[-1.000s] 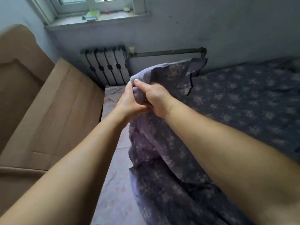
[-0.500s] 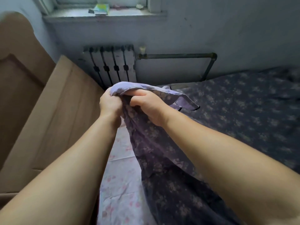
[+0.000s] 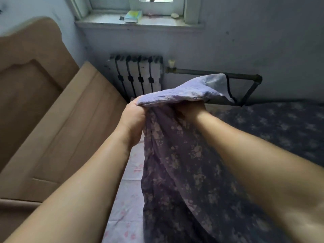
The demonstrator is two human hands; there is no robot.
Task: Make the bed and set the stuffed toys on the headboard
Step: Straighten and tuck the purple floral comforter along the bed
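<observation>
1. Left hand (image 3: 134, 120): raised in front of the radiator (image 3: 137, 74), fingers clenched on the top edge of the purple floral cover (image 3: 175, 155), gathering the cloth into a bunch.
2. Right hand (image 3: 190, 109): just to the right of the left hand, at the same height. It is mostly hidden beneath a fold of the cover; the wrist shows, and the hand appears to grip the same edge from underneath, though the fingers themselves cannot be seen.
3. Purple floral cover: its upper edge is lifted off the bed and folded over both hands, showing a paler reverse side. A corner points up and right, in front of the pipe (image 3: 210, 73) that runs from the radiator. The rest hangs down from the hands and spreads right across the bed.
4. Pale pink-patterned sheet (image 3: 126, 199): exposed on the bed left of the hanging cover.
5. Wooden headboard (image 3: 43, 111): left of the radiator, alongside the exposed sheet.
6. Windowsill (image 3: 140, 23): above the radiator, carrying a book (image 3: 134, 16).
</observation>
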